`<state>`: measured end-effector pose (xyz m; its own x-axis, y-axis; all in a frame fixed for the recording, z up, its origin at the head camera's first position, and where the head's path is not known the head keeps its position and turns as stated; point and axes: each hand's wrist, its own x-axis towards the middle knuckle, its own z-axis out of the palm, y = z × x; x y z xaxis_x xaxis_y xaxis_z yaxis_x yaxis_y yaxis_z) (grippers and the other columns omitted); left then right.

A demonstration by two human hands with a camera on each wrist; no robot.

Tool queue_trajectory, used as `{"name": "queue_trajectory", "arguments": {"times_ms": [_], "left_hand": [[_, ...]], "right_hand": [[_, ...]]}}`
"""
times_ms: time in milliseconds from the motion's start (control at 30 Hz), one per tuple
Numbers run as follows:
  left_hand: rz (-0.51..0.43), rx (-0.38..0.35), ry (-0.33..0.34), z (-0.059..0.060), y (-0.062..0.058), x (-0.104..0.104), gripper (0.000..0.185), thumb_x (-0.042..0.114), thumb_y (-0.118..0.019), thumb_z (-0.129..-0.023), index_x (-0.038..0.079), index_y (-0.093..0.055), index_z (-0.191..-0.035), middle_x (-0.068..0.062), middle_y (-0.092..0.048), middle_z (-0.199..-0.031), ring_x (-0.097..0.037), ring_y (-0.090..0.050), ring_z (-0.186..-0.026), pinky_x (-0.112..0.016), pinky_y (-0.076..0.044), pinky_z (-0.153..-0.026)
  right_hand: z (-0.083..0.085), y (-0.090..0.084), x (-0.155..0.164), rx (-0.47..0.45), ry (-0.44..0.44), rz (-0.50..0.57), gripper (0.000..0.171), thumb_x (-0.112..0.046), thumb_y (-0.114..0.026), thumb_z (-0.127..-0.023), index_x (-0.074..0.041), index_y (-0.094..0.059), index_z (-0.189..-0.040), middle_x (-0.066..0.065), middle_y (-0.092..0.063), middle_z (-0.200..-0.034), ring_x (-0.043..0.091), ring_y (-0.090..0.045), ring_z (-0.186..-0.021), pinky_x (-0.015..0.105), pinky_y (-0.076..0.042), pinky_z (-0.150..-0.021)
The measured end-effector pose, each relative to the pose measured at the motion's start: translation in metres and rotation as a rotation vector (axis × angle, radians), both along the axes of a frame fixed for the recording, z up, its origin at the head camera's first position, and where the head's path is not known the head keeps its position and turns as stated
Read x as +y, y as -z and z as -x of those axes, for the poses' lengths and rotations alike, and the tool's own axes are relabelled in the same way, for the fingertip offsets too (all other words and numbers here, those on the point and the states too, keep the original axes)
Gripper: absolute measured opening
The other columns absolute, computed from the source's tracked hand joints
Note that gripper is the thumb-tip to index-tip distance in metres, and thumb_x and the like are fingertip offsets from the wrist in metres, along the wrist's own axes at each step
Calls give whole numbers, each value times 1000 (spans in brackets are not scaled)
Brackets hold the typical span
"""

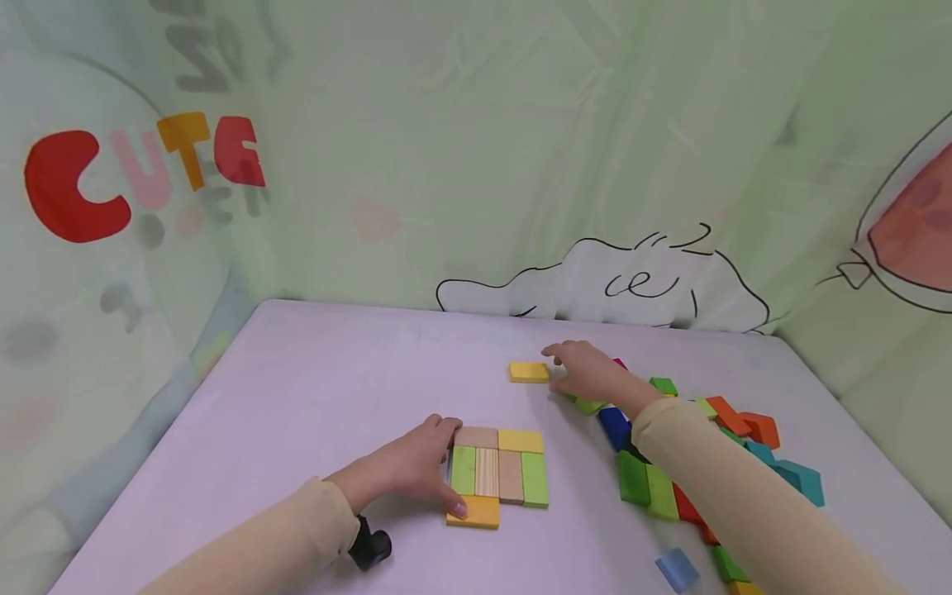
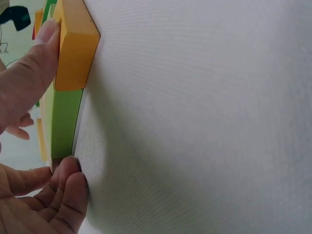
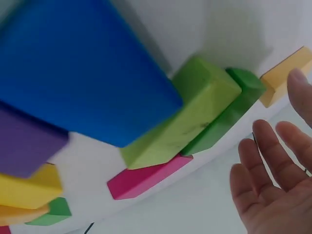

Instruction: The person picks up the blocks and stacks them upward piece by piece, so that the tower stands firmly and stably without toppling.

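Observation:
My left hand (image 1: 416, 463) spans the left side of a flat arrangement of rectangular wooden blocks. Its thumb rests on the orange block (image 1: 483, 514) at the near edge, and its loosely bent fingers touch the pinkish block (image 1: 478, 438) at the far corner. Between these lies a lime green block (image 2: 67, 117). A striped plain block (image 1: 487, 473) sits in the middle of the arrangement. Farther back, my right hand (image 1: 595, 376) hovers with spread fingers beside a lone yellow block (image 1: 529, 373), holding nothing. The right wrist view shows that yellow block (image 3: 287, 75) near the thumb.
Mixed coloured blocks lie in a loose pile on the right, partly under the right forearm, among them a blue block (image 1: 614, 428) and a teal block (image 1: 802, 481). A light blue block (image 1: 678, 570) sits nearer. Printed curtains surround the pale table (image 1: 335, 372).

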<state>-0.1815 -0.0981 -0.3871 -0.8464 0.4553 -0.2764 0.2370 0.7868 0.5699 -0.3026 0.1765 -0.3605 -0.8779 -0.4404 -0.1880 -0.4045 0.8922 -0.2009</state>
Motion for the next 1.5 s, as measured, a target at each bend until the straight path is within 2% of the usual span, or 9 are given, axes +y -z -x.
{"name": "queue_trajectory", "arguments": {"times_ms": [133, 300, 500, 767, 900, 1000, 1133, 1300, 1500], "left_hand": [[6, -5, -5, 0, 1, 1, 109, 41, -95, -69, 0, -39, -152, -15, -53, -135, -21, -61, -107, -43, -54, -105], [14, 1, -9, 0, 2, 1, 109, 42, -96, -68, 2, -39, -152, -14, -53, -135, -20, -61, -107, -43, -53, -106], [22, 10, -11, 1, 1, 0, 109, 43, -95, -68, 1, -39, -152, -14, -54, -134, -20, -60, -106, -43, -54, -105], [31, 4, -9, -1, 3, 2, 109, 43, -95, -68, 2, -39, -152, -14, -53, -136, -19, -59, -105, -42, -54, -106], [29, 10, 0, 0, 2, 1, 110, 44, -95, -68, 1, -38, -152, -15, -53, -136, -20, -59, -107, -43, -52, -108], [24, 18, 9, 0, -1, 0, 111, 44, -95, -68, -1, -38, -152, -17, -53, -137, -21, -58, -111, -44, -51, -109], [18, 22, 12, -1, -3, -1, 112, 42, -96, -68, -2, -38, -152, -18, -51, -139, -23, -56, -114, -45, -50, -111], [15, 28, 5, -1, -3, -1, 111, 40, -96, -67, -3, -38, -152, -18, -52, -138, -23, -57, -111, -45, -51, -109], [8, 28, 10, -2, -2, 0, 111, 40, -96, -67, -3, -38, -152, -17, -52, -136, -21, -58, -106, -44, -52, -106]], "right_hand": [[10, 4, -7, -8, 8, -67, 44, -18, -76, -93, 3, -64, -130, 15, -70, -113, 29, -62, -103, 48, -55, -98], [13, 9, -11, -3, 43, -91, 35, -24, -77, -92, -1, -70, -119, 9, -68, -99, 25, -56, -91, 45, -54, -88], [12, 9, -15, -18, 79, -100, 36, -26, -79, -91, -2, -71, -118, 8, -68, -99, 25, -56, -93, 50, -50, -92], [3, 9, -12, -33, 97, -49, 37, -25, -78, -91, -1, -71, -118, 10, -70, -102, 24, -59, -93, 46, -55, -94], [-23, -5, -6, -14, 79, 58, 34, -23, -78, -91, -1, -71, -116, 12, -72, -109, 26, -63, -98, 45, -59, -94], [-54, -14, 1, 28, 41, 129, 31, -22, -80, -89, -3, -72, -112, 10, -73, -109, 26, -65, -99, 42, -61, -90], [-98, -19, 7, 62, 0, 151, 29, -20, -86, -83, -8, -75, -107, 3, -74, -101, 21, -66, -93, 36, -63, -81], [-138, -13, 4, -35, 63, 86, 30, -23, -91, -76, -16, -78, -102, -9, -72, -90, 12, -62, -87, 30, -62, -78], [-160, 1, 4, -134, 109, 66, 29, -22, -93, -71, -18, -79, -96, -12, -68, -83, 9, -60, -81, 30, -61, -76]]}}
